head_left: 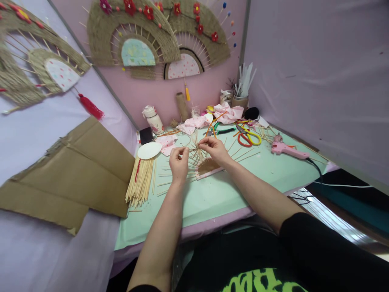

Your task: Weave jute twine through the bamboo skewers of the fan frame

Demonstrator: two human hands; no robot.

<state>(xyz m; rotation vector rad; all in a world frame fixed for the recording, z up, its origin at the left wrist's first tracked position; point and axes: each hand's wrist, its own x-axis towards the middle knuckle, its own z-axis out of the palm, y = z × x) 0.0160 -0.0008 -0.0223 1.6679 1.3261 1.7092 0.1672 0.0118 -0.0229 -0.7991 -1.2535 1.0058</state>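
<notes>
My left hand [179, 162] and my right hand [215, 150] are both closed in a pinch above the table, a short gap between them. Thin tan fibre strands [197, 152] run loosely between the fingertips and spread out behind them. Just below lies a half-round brown card piece [208, 166] edged with pink dotted fabric. Thin wooden sticks [240, 153] fan out from it on both sides. My right wrist covers part of its right end. Both hands appear to grip the strands; the exact fingertip contact is too small to see.
A pile of sticks [141, 182] lies left, under a white oval disc [149, 150]. Behind are pliers [223, 132], scissors [249, 136], dotted cloth [227, 113] and a white bottle [152, 120]. A pink glue gun [287, 150] lies right; cardboard [79, 174] leans left. Decorated fans [130, 36] hang behind.
</notes>
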